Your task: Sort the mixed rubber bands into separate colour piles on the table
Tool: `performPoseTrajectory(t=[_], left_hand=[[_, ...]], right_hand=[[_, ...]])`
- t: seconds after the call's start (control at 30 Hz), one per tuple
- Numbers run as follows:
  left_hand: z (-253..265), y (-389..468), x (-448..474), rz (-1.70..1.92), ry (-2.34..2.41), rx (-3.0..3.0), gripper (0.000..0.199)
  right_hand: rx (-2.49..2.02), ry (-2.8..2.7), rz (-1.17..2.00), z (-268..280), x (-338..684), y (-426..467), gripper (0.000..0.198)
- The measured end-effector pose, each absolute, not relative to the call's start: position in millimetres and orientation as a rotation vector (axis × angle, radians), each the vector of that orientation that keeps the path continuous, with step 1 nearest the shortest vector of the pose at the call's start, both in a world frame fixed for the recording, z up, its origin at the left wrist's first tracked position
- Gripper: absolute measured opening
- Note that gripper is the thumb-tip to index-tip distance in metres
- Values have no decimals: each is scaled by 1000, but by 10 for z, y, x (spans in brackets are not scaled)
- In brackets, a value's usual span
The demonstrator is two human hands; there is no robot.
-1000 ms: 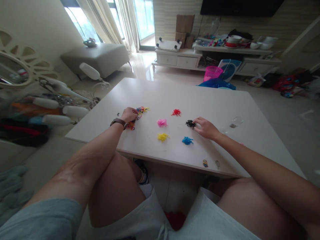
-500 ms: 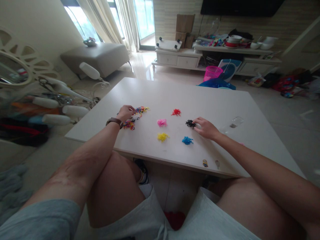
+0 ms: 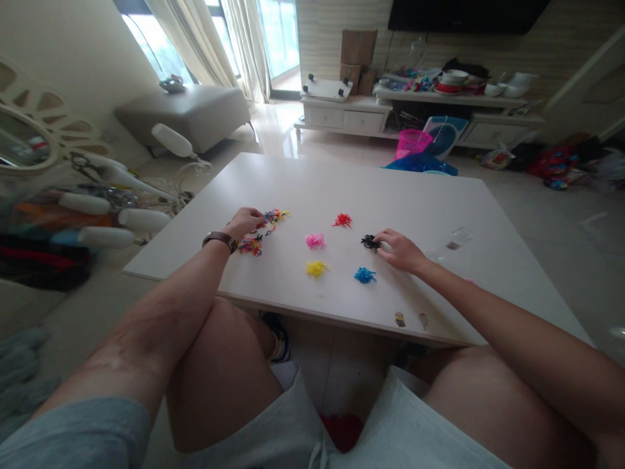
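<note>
Left hand point(image 3: 243, 222) bends its fingers at the mixed bands point(image 3: 277, 215), and right hand point(image 3: 398, 250) does so at the black bands point(image 3: 370, 241); I cannot tell if they grip any. Pink pile point(image 3: 315, 241), red pile point(image 3: 342, 220), yellow pile point(image 3: 316, 270) and blue pile point(image 3: 364, 275) lie separately nearby on the white surface point(image 3: 312, 185).

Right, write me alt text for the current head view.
A person's left hand is at a multicoloured heap of small bands, the right hand at a black pile, on a white table; a red pile, pink pile, yellow pile and blue pile lie nearby.
</note>
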State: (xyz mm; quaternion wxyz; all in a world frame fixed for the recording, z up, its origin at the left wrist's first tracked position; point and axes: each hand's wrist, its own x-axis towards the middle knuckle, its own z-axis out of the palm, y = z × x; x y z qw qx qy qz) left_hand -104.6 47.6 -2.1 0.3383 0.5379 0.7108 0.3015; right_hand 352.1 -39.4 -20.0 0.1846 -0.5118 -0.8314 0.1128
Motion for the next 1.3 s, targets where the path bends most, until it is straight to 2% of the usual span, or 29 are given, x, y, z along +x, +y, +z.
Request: performPoseTrajectory(t=[0.3, 0.47, 0.6, 0.77, 0.93, 1.3], left_hand=[[235, 175, -173, 556, 1159, 1661, 16], [246, -17, 341, 426, 958, 1712, 17], [315, -72, 531, 317, 842, 1755, 17], [449, -30, 498, -69, 875, 1921, 5], [474, -4, 370, -346, 1002, 1930, 8], [440, -68, 348, -396, 1059, 1902, 12]], right_hand=[[-1159, -2421, 435, -8, 3108, -674, 28], [-958, -2540, 515, 39, 2950, -816, 35], [-939, -2525, 559, 52, 2939, -845, 30], [-946, -2520, 609, 68, 2974, -835, 27], [-940, -2521, 616, 67, 3005, -829, 28], [-931, -2544, 608, 52, 3025, -822, 28]])
